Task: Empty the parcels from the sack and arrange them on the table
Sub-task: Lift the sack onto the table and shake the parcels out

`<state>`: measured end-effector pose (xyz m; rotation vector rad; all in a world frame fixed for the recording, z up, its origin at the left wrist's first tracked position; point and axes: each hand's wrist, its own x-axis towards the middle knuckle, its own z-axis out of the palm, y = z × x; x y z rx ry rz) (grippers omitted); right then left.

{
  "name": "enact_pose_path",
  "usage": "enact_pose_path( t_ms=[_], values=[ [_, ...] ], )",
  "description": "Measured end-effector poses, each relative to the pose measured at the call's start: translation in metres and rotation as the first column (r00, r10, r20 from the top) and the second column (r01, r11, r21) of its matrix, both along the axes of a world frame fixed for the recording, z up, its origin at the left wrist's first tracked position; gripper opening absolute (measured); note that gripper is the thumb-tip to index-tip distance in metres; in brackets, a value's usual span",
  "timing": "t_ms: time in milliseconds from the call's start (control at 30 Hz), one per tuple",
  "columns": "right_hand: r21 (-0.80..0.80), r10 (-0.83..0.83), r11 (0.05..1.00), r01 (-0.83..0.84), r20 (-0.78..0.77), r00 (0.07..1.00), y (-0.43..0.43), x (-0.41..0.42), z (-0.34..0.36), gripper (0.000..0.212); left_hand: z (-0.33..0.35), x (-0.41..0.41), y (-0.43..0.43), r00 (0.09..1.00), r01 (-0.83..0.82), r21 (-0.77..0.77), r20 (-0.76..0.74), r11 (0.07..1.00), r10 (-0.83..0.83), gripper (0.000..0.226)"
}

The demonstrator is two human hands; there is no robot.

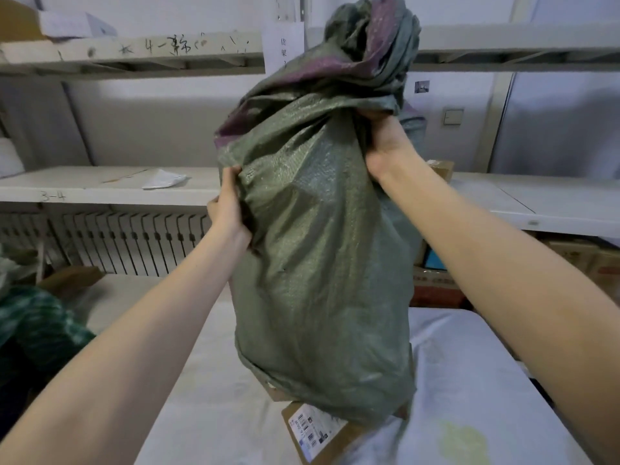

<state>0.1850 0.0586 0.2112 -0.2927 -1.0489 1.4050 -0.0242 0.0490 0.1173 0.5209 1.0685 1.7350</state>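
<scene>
one wide-angle view from the person's head, facing forward and slightly down; the green woven sack (pixel 318 229) fills the centre, close in front; the table (pixel 208 397) lies below, wall shelves (pixel 100 186) well beyond

The green woven plastic sack (pixel 322 229) stands upright over the middle of the white cloth-covered worktop (pixel 188 414). A flat brown cardboard parcel (pixel 318 431) lies on the worktop, partly under the sack's lower end, on the near side. The left hand (pixel 228 209) grips the sack's left side midway up; the right hand (pixel 385 142) grips its upper right, higher and farther. Behind the sack runs a white metal shelf (pixel 100 186), with a crumpled white plastic bag (pixel 164 179) on it to the left. Below the shelf, far right, sit stacked brown cardboard boxes (pixel 436 280).
</scene>
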Motion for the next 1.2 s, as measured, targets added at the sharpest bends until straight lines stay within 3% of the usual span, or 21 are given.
enact_pose_path(
  t_ms=[133,267,367,467,633,933,1033,1133,1200],
  values=[
    [0.05,0.009,0.999,-0.009,0.003,1.0,-0.008,0.006,0.0,0.018,0.01,0.004,-0.007,0.999,-0.032,0.126,-0.026,0.992,0.035,0.083],
    [0.065,0.014,0.998,-0.021,0.11,0.994,-0.014,0.018,-0.01,0.03,-0.004,0.008,-0.005,1.0,-0.014,0.2,-0.02,0.98,0.018,0.083],
    [0.072,0.018,0.997,-0.035,0.217,0.976,-0.022,0.026,-0.025,0.037,-0.029,0.013,-0.002,1.0,0.022,0.203,-0.016,0.979,-0.019,0.085],
    [0.0,-0.08,0.997,0.083,0.285,0.955,-0.024,0.035,-0.034,0.035,-0.052,0.023,-0.001,0.999,0.038,0.116,0.001,0.993,-0.039,0.086],
    [-0.149,-0.187,0.97,0.19,0.04,0.982,-0.034,0.045,-0.023,0.03,-0.047,0.039,0.004,0.998,0.047,0.113,-0.05,0.993,-0.042,0.088],
    [0.052,-0.27,0.96,0.274,-0.069,0.96,-0.048,0.054,0.018,0.03,0.002,0.056,0.013,0.994,0.096,0.266,-0.083,0.959,-0.076,0.089],
    [0.011,-0.317,0.948,0.318,0.132,0.939,-0.03,0.072,0.006,0.029,-0.016,0.068,0.023,0.984,0.159,0.199,-0.118,0.967,-0.137,0.07],
    [0.049,-0.413,0.885,0.463,0.544,0.73,-0.012,0.084,-0.021,0.037,-0.054,0.079,0.033,0.967,0.179,0.075,-0.197,0.981,-0.162,0.057],
    [0.133,-0.374,0.904,0.406,0.703,0.604,-0.006,0.087,-0.036,0.039,-0.068,0.081,0.044,0.946,0.199,0.008,-0.263,0.98,-0.19,0.058]
  ],
)
